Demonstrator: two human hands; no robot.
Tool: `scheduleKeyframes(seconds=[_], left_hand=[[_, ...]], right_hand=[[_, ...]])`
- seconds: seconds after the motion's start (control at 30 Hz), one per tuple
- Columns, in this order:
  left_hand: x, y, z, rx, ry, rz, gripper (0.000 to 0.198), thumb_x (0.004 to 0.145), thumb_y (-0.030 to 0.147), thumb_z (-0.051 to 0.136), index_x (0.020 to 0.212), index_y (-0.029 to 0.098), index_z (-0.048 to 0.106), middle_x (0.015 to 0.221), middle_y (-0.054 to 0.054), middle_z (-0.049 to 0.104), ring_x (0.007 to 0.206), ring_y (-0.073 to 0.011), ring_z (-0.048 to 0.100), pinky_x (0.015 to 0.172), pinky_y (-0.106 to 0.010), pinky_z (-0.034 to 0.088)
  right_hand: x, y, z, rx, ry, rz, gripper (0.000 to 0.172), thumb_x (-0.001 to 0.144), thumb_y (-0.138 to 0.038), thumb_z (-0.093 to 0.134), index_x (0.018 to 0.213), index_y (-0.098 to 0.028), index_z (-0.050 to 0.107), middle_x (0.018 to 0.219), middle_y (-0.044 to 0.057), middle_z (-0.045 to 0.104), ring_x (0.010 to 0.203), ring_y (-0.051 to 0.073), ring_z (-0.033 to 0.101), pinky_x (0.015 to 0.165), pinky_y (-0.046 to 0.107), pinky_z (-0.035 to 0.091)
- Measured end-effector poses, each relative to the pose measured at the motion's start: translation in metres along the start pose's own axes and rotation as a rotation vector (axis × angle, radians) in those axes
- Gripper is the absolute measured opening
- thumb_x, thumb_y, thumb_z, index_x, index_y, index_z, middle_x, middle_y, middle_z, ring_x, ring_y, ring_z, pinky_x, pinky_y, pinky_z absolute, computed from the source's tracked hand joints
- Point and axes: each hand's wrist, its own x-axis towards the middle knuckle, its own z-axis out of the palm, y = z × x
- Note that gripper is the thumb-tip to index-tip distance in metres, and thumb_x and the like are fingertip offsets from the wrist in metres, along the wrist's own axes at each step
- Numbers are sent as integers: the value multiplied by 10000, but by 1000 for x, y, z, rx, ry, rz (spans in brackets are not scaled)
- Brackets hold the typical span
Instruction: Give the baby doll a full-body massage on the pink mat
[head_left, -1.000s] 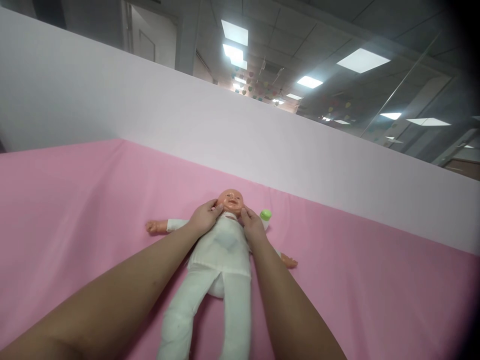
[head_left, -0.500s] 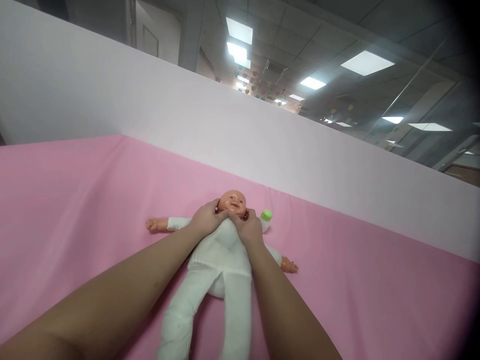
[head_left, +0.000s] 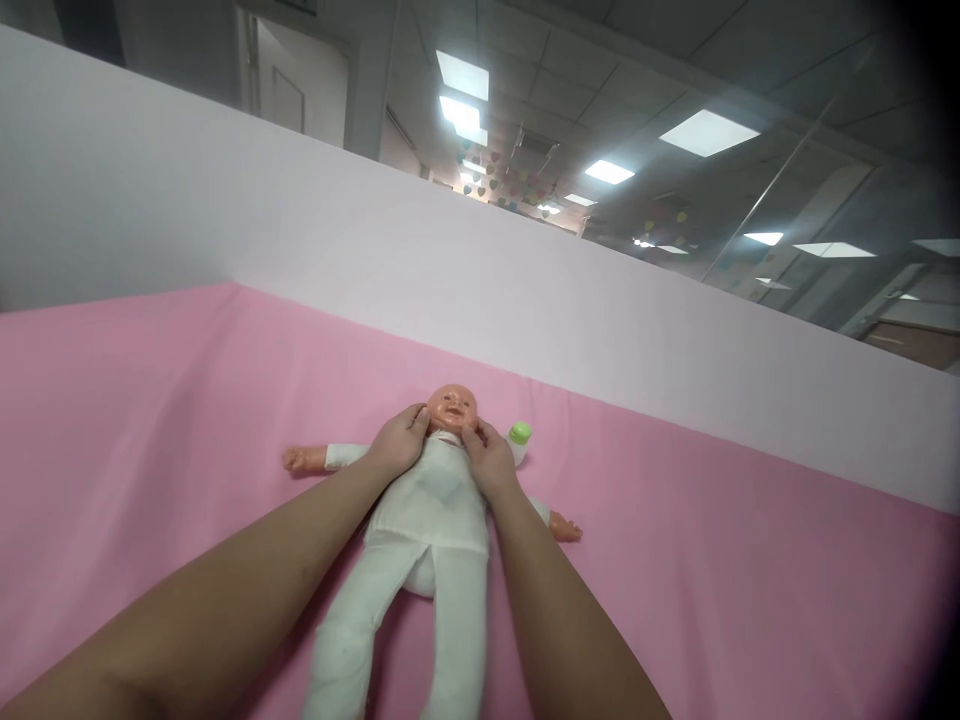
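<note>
A baby doll (head_left: 433, 500) in white clothes lies on its back, its bare plastic head away from me and its arms spread out. My left hand (head_left: 401, 440) is at the left side of the doll's head and neck, fingers bent together against it. On the other side, my right hand (head_left: 489, 460) grips by the jaw, its thumb near the chin. Parts of the fingers are hidden behind the doll's head. Just right of my right hand stands a small bottle (head_left: 520, 440) with a green cap, partly covered by that hand.
Pink cloth (head_left: 645, 520) with soft folds spreads under the doll. A white wall or panel (head_left: 390, 250) rises behind it. Beyond are a door (head_left: 300, 80), glass and lit ceiling panels (head_left: 709, 132).
My thumbs have moved apart from below the doll's chin, uncovering its neck. Both hands now sit more to the sides. The whole view has shifted slightly.
</note>
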Motion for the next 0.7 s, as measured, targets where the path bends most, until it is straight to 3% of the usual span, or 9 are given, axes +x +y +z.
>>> scheduleKeyframes(seconds=[0.13,0.33,0.43,0.53,0.57,0.63,0.7], left_hand=[[2,0,0,7,-5,4,609,1019,622,262,1247,227,665,1145,-92,744,1034,-281,674,931,-406,490],[-2,9,-12,25,53,66,632,1006,588,337,1372,145,600,1375,-159,637,1258,-318,583,1094,-446,412],[-7,32,-20,24,123,147,598,994,563,397,1395,159,582,1455,-143,570,1324,-308,527,1139,-432,376],[-13,72,-12,-216,121,173,484,968,544,506,1279,203,652,1358,-111,630,1258,-288,568,1093,-392,424],[-14,86,-3,-387,53,106,438,959,534,544,1219,205,671,1279,-105,665,1216,-272,594,1063,-364,447],[-12,113,20,-776,-83,-244,399,918,524,637,1126,185,667,1120,-111,697,1062,-247,654,951,-337,505],[-6,131,47,-853,-141,-393,450,890,551,672,1081,146,634,1002,-130,690,902,-235,679,838,-343,542]], right_hand=[[-4,-3,2,-108,55,-19,540,1025,-556,351,1080,-187,741,1009,89,771,950,242,706,898,363,531],[-20,-19,-15,-328,177,-209,407,966,-376,507,1282,-178,671,1229,108,716,1125,249,653,1041,403,485],[-27,-16,-38,-496,276,-318,410,948,-319,494,1276,-148,672,1283,130,684,1229,276,584,1110,449,437],[-27,-4,-59,-599,268,-317,515,939,-325,495,1405,-123,581,1463,143,561,1382,303,454,1176,481,375],[-25,0,-63,-619,240,-290,576,933,-332,505,1470,-123,516,1530,138,496,1428,308,404,1193,488,356],[-20,8,-67,-643,171,-233,684,923,-328,518,1563,-127,381,1624,121,366,1500,308,310,1225,491,311],[-16,14,-67,-654,87,-195,730,919,-303,513,1592,-104,312,1661,125,292,1536,304,252,1249,477,269]])
